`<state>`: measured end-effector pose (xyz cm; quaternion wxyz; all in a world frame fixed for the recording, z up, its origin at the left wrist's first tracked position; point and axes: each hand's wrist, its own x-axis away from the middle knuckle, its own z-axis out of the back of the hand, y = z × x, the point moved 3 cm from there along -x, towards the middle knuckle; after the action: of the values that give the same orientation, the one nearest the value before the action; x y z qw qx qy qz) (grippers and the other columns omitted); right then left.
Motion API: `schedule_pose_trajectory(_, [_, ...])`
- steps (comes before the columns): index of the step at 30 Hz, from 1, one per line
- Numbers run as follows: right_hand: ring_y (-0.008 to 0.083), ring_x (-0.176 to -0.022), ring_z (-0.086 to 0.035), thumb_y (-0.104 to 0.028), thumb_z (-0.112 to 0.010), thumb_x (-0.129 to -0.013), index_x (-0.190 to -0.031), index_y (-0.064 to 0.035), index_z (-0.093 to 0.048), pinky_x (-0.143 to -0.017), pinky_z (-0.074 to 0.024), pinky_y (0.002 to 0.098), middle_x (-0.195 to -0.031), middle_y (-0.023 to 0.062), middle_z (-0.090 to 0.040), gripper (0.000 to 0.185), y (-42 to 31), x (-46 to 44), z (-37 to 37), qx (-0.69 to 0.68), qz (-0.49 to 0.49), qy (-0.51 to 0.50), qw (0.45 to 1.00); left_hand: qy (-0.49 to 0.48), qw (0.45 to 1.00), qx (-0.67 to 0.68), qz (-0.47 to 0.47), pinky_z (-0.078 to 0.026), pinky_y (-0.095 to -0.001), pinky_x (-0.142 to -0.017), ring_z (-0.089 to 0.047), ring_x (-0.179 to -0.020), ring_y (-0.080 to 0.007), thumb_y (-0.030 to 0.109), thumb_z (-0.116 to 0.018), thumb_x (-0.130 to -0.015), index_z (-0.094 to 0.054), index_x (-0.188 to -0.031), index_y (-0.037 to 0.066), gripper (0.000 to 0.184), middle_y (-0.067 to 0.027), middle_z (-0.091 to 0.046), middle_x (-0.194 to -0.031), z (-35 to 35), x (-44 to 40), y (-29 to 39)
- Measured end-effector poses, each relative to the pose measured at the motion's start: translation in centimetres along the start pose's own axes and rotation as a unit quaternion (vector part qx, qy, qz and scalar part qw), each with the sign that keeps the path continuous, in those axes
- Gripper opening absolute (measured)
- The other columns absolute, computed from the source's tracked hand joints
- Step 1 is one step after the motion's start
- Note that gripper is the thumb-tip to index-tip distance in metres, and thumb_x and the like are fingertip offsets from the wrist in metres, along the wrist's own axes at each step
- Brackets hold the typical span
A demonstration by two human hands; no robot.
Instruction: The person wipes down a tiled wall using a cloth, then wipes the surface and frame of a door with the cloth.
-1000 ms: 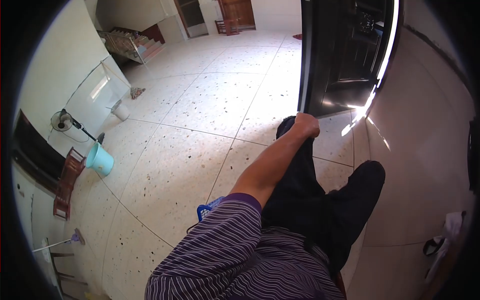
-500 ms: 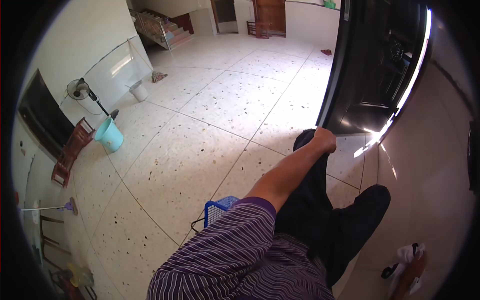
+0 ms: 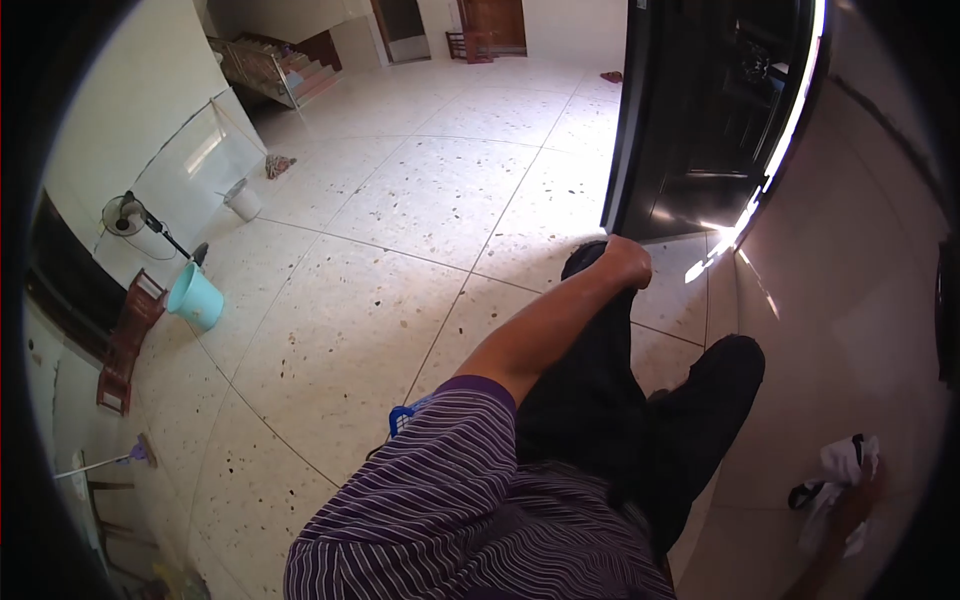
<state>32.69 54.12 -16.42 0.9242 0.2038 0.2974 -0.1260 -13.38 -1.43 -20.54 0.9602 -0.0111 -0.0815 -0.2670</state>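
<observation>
My left hand (image 3: 628, 262) rests on my bent left knee in dark trousers (image 3: 575, 385). It is curled downward, and its fingers are mostly hidden from this side. At the lower right, my right hand (image 3: 862, 492) holds a crumpled white cloth (image 3: 842, 462) with black bands. This cloth is close to the pale wall (image 3: 800, 380); whether it touches the wall I cannot tell. Part of the right hand is blurred and dim.
A dark door (image 3: 700, 120) stands ahead, light streaming past its edge. On the speckled floor (image 3: 330, 330) are a turquoise bucket (image 3: 196, 297), a whitish bucket (image 3: 242, 201), a standing fan (image 3: 125, 214) and a wooden chair (image 3: 130, 340). A blue basket (image 3: 402, 418) shows beside my sleeve.
The view has shifted, moving the room leftward in the picture. My right hand and the white cloth have moved up and to the right. The left hand stays on the knee.
</observation>
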Motion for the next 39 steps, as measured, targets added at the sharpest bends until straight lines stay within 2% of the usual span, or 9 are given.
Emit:
schedule_pose_trajectory(6, [0.0317,-0.113,-0.062,0.0,-0.06,-0.085,-0.125,0.0036,-0.064,-0.099,-0.0463,0.0398,-0.122,0.0181,-0.067,0.041,-5.7,-10.7,4.3,-0.291,-0.256,0.099,0.917,-0.025,0.851,0.48,-0.211,-0.055,-0.0396,-0.083,-0.072,-0.094,-0.0279,0.05,-0.054,-0.099,-0.068,-0.114,-0.003,0.056,-0.0158,-0.071,-0.103,5.6,2.4,10.3])
schedule_pose_trajectory(10, [0.0171,-0.089,-0.065,-0.012,-0.076,-0.086,-0.119,0.0008,-0.066,-0.077,-0.0519,0.0319,-0.104,0.0118,-0.07,0.037,-14.9,-16.5,8.1,-0.692,-0.352,0.201,0.598,-0.302,0.652,0.658,-0.226,-0.057,-0.0422,-0.091,-0.07,-0.103,-0.0325,0.085,-0.023,-0.092,-0.03,-0.155,0.003,0.104,-0.0216,-0.055,-0.137,6.2,6.0,19.7])
schedule_pose_trajectory(16, [0.0281,-0.11,-0.064,-0.004,-0.072,-0.085,-0.12,0.005,-0.064,-0.095,-0.0501,0.0374,-0.128,0.0176,-0.06,0.038,-27.1,-16.0,6.1,-0.412,-0.241,0.102,0.873,-0.34,0.311,0.87,-0.175,-0.056,-0.0334,-0.098,-0.066,-0.115,-0.0223,0.028,-0.064,-0.099,-0.049,-0.141,0.001,0.052,-0.0121,-0.063,-0.131,3.6,3.7,22.4])
schedule_pose_trajectory(22, [0.0359,-0.135,-0.048,-0.018,-0.08,-0.079,-0.144,0.0009,-0.047,-0.111,-0.0396,0.0432,-0.142,0.0208,-0.048,0.075,-28.4,-14.5,7.2,-0.475,-0.19,-0.108,0.853,-0.214,0.528,0.814,-0.116,-0.059,-0.0319,-0.085,-0.07,-0.104,-0.0195,0.019,-0.072,-0.09,-0.054,-0.134,0.001,0.051,-0.0118,-0.066,-0.122,4.8,1.8,19.6])
schedule_pose_trajectory(24, [0.0356,-0.139,-0.042,-0.028,-0.085,-0.076,-0.151,-0.0009,-0.037,-0.113,-0.0373,0.0437,-0.143,0.0189,-0.048,0.093,-29.1,-15.1,7.8,-0.745,-0.258,-0.111,0.605,-0.204,0.564,0.788,-0.136,-0.055,-0.0342,-0.094,-0.066,-0.114,-0.0217,0.022,-0.073,-0.091,-0.052,-0.139,0.0,0.057,-0.0146,-0.065,-0.126,5.9,2.5,20.5])
schedule_pose_trajectory(26, [0.0273,-0.13,-0.051,-0.024,-0.087,-0.076,-0.143,-0.0008,-0.045,-0.108,-0.0412,0.0398,-0.136,0.0173,-0.054,0.082,-29.5,-15.0,6.7,-0.563,-0.277,-0.09,0.774,-0.13,0.623,0.716,-0.287,-0.046,-0.0386,-0.108,-0.055,-0.13,-0.0217,0.032,-0.063,-0.099,-0.048,-0.146,0.006,0.056,-0.0137,-0.057,-0.139,6.3,4.1,23.2])
schedule_pose_trajectory(30, [0.0274,-0.124,-0.056,-0.019,-0.083,-0.079,-0.13,0.0001,-0.057,-0.104,-0.0444,0.0389,-0.127,0.0157,-0.061,0.06,-24.9,-19.5,9.4,-0.475,-0.218,0.029,0.852,-0.383,0.271,0.839,-0.274,-0.037,-0.0412,-0.115,-0.047,-0.138,-0.0238,0.046,-0.054,-0.103,-0.04,-0.152,0.008,0.065,-0.0141,-0.049,-0.149,8.4,2.5,23.4])
schedule_pose_trajectory(33, [0.0357,-0.126,-0.056,-0.011,-0.079,-0.078,-0.125,-0.0015,-0.063,-0.103,-0.0461,0.0423,-0.126,0.0169,-0.062,0.051,-18.6,-23.8,13.0,-0.212,-0.114,0.108,0.965,-0.096,0.663,0.61,-0.423,-0.044,-0.0414,-0.109,-0.052,-0.133,-0.0252,0.048,-0.054,-0.102,-0.041,-0.152,0.007,0.066,-0.0156,-0.049,-0.15,10.1,0.6,19.7])
schedule_pose_trajectory(39, [0.0402,-0.122,-0.055,-0.006,-0.077,-0.076,-0.129,-0.013,-0.067,-0.1,-0.0461,0.0484,-0.14,0.0176,-0.053,0.055,-8.9,-30.5,14.7,0.244,0.02,0.175,0.954,-0.095,0.774,0.512,-0.36,-0.056,-0.0431,-0.087,-0.071,-0.097,-0.0309,0.028,-0.066,-0.093,-0.066,-0.123,0.0,0.041,-0.0175,-0.073,-0.107,1.8,-8.2,13.0])
